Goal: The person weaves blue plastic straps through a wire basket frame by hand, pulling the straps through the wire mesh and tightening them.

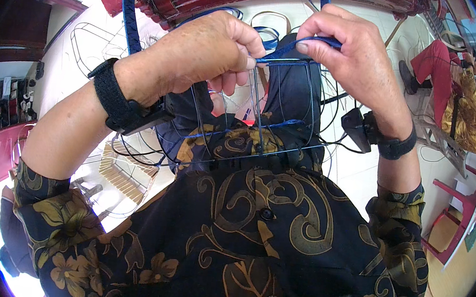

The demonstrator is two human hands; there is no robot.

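A frame of thin metal wires [295,60] stands over my lap, its upper rim between my hands. A flat blue strip [285,49] runs from that rim up to the right. My left hand [207,48] is closed, thumb and forefinger pinching the strip's lower end against the rim wire. To its right, my right hand [353,48] pinches the strip a little above the rim, with thumb and bent forefinger. More blue strip [286,122] lies along a lower wire of the frame. Just what sits under my left fingertips is hidden.
Dark red slatted wooden furniture [217,3] stands ahead, with a blue band [130,9] nearby. Loose blue loops [268,40] lie beyond my hands. Wire frames [88,42] and a tan-wrapped frame [123,175] are at left. A person in red trousers [432,70] and a red stool [456,198] are at right.
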